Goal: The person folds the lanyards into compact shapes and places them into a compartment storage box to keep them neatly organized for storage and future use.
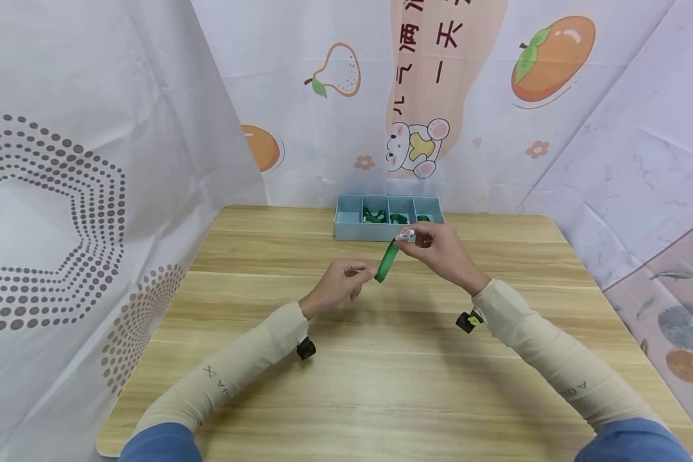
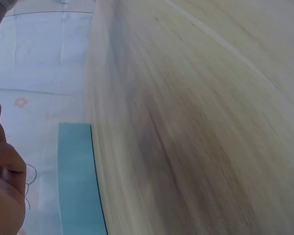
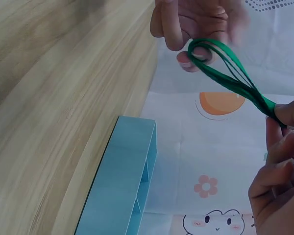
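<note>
A looped green ribbon point(image 1: 387, 262) is stretched at a slant between the two hands, above the table. Thumb and fingers of the right hand point(image 1: 439, 250) pinch its upper end, where a small white tag point(image 1: 405, 235) shows. At the lower end, the left hand point(image 1: 342, 280) holds the loop with its fingertips. The right wrist view shows the ribbon point(image 3: 242, 88) as several strands gathered at the pinch, with a left fingertip point(image 3: 202, 54) inside the loop. Only the edge of the ribbon appears in the left wrist view, beside curled fingers point(image 2: 7, 161).
Behind the hands, a light blue divided box point(image 1: 358, 232) stands at the back of the wooden table point(image 1: 277, 237). Green ribbons point(image 1: 373, 215) lie in some of its compartments; the leftmost one shows none. A printed curtain point(image 1: 300, 160) hangs behind the table.
</note>
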Demonstrator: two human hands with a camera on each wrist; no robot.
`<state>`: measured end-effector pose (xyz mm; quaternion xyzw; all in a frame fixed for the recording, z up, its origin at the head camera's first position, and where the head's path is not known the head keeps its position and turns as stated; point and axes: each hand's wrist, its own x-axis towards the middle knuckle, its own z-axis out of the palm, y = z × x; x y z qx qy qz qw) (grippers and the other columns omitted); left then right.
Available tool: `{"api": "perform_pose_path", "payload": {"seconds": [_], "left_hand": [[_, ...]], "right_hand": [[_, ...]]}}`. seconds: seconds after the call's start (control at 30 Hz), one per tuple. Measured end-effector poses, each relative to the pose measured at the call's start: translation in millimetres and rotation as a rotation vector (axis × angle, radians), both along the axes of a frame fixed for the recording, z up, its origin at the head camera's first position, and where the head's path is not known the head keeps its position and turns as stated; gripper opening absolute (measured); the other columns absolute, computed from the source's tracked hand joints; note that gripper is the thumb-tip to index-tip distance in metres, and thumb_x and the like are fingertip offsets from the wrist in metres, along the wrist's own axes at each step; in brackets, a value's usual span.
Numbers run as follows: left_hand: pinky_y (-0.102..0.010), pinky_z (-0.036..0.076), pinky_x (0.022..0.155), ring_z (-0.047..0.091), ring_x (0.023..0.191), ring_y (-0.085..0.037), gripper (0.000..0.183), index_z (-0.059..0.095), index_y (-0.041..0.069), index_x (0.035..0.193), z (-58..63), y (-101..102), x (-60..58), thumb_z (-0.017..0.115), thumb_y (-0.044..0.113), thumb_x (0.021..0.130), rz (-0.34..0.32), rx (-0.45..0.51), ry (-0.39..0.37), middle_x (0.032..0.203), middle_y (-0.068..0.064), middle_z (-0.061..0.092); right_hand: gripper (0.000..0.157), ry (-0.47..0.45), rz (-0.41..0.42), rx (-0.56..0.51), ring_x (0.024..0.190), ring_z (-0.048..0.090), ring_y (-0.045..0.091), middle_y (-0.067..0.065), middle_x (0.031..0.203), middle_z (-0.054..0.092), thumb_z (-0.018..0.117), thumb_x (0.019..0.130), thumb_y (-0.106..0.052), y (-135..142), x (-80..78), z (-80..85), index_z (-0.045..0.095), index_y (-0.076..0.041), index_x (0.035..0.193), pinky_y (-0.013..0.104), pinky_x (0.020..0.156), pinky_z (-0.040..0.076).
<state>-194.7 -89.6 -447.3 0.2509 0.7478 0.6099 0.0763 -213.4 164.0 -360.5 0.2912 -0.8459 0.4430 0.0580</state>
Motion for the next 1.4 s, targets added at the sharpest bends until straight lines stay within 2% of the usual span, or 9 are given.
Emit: {"api": "perform_pose_path", "payload": {"seconds": [0.2, 0.4, 0.53, 0.63, 0.73, 0.87, 1.0, 1.2, 1.4], "left_hand": [[-0.031, 0.04, 0.049, 0.048, 0.052, -0.023, 0.023, 0.083, 0.023, 0.105, 1.0, 1.7, 2.2, 0.078, 0.041, 0.093, 0.025, -0.023, 0.009, 0.104, 0.002, 0.074], [-0.031, 0.04, 0.047, 0.048, 0.05, -0.022, 0.024, 0.082, 0.016, 0.106, -2.9, 2.7, 2.5, 0.075, 0.037, 0.097, 0.053, -0.09, 0.05, 0.101, 0.005, 0.074], [-0.029, 0.046, 0.056, 0.058, 0.063, -0.018, 0.024, 0.083, 0.015, 0.103, -3.2, 1.3, 0.2, 0.069, 0.035, 0.101, 0.086, -0.144, 0.044, 0.107, 0.004, 0.075], [-0.028, 0.044, 0.052, 0.055, 0.058, -0.019, 0.033, 0.082, 0.014, 0.099, -0.7, -0.6, -2.3, 0.06, 0.038, 0.106, 0.106, -0.132, -0.019, 0.1, -0.005, 0.076], [-0.031, 0.033, 0.043, 0.041, 0.044, -0.025, 0.048, 0.081, 0.011, 0.094, 4.9, -1.6, -5.0, 0.057, 0.051, 0.104, 0.116, -0.067, -0.141, 0.075, -0.014, 0.07], [-0.033, 0.032, 0.047, 0.04, 0.044, -0.022, 0.059, 0.082, 0.01, 0.097, 15.3, -0.9, -9.0, 0.063, 0.066, 0.094, 0.113, 0.019, -0.29, 0.052, -0.01, 0.053], [-0.033, 0.029, 0.051, 0.038, 0.046, -0.014, 0.047, 0.082, 0.007, 0.103, 22.7, 0.3, -12.1, 0.071, 0.052, 0.095, 0.112, 0.116, -0.382, 0.06, -0.004, 0.058], [-0.025, 0.03, 0.051, 0.037, 0.051, -0.009, 0.032, 0.075, 0.004, 0.124, 24.4, 0.8, -13.6, 0.075, 0.022, 0.097, 0.111, 0.169, -0.45, 0.094, -0.003, 0.068], [-0.023, 0.031, 0.052, 0.037, 0.054, -0.009, 0.032, 0.074, 0.007, 0.127, 21.7, -0.7, -15.7, 0.075, 0.019, 0.098, 0.101, 0.143, -0.443, 0.096, -0.004, 0.071]], "right_hand": [[0.012, -0.002, -0.022, 0.001, 0.065, 0.049, 0.022, 0.007, 0.077, 0.061, 0.077, 0.095, -0.013, 1.2, 0.0, 1.4, 0.078, -0.011, 0.107, 0.026, 0.055, 0.038], [0.005, 0.046, 0.034, 0.004, 0.064, 0.049, 0.02, 0.001, 0.076, 0.062, 0.076, 0.096, -0.018, 0.6, 0.6, -2.5, 0.078, -0.018, 0.101, 0.027, 0.053, 0.039], [0.004, 0.101, 0.083, 0.02, 0.062, 0.048, 0.017, -0.005, 0.079, 0.063, 0.075, 0.097, -0.015, -2.4, 1.6, -3.5, 0.078, -0.019, 0.096, 0.027, 0.053, 0.039], [0.007, 0.16, 0.113, 0.044, 0.06, 0.048, 0.013, -0.01, 0.083, 0.065, 0.075, 0.097, -0.015, -5.4, 4.0, -4.2, 0.077, -0.021, 0.096, 0.027, 0.052, 0.04], [0.008, 0.234, 0.156, 0.084, 0.059, 0.047, 0.01, -0.012, 0.085, 0.066, 0.075, 0.096, -0.014, -9.8, 8.5, -5.2, 0.078, -0.021, 0.1, 0.027, 0.052, 0.04], [0.013, 0.271, 0.212, 0.104, 0.059, 0.045, 0.007, -0.011, 0.084, 0.064, 0.075, 0.095, -0.009, -15.6, 14.5, -9.3, 0.079, -0.016, 0.105, 0.026, 0.052, 0.039], [0.013, 0.25, 0.259, 0.118, 0.059, 0.046, 0.006, -0.011, 0.089, 0.065, 0.075, 0.095, -0.008, -20.4, 19.7, -15.5, 0.077, -0.015, 0.105, 0.025, 0.053, 0.039], [0.011, 0.271, 0.305, 0.179, 0.06, 0.045, 0.004, -0.008, 0.098, 0.069, 0.077, 0.094, -0.009, -26.2, 24.4, -25.1, 0.077, -0.015, 0.103, 0.022, 0.054, 0.039], [0.014, 0.231, 0.306, 0.139, 0.06, 0.046, 0.005, -0.006, 0.097, 0.071, 0.076, 0.094, -0.007, -25.5, 25.2, -28.4, 0.078, -0.013, 0.106, 0.023, 0.053, 0.04]]}}
